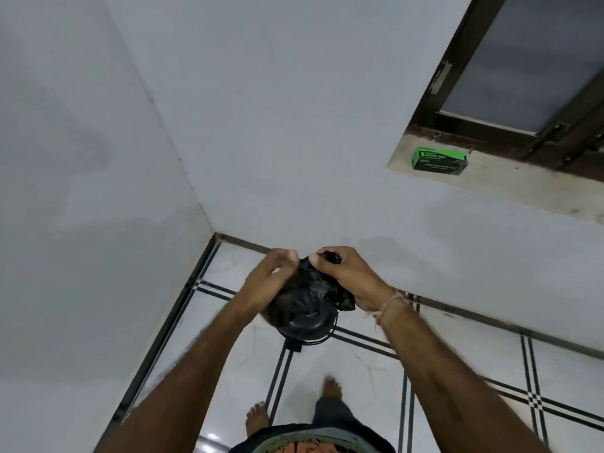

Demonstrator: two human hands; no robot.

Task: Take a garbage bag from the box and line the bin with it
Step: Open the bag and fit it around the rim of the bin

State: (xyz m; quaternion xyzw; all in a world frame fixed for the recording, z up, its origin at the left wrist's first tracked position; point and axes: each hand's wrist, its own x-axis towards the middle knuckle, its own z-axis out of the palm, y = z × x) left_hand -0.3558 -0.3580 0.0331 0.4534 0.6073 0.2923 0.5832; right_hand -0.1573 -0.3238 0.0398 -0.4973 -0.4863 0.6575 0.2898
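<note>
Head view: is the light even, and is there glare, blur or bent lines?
Head view: dim, flat light; small glare spots on the glossy white floor tiles; the crumpled black plastic garbage bag is blurred at its lower left; the wide lens makes the pale walls lean.

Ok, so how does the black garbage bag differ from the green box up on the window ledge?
Colour: the garbage bag is black, while the green box carries printed lettering.
Shape: the garbage bag is soft and crumpled, the green box a firm rectangle.
Place: the garbage bag is gripped by the left hand and right hand over the bin, while the green box lies untouched on the window ledge.
</note>
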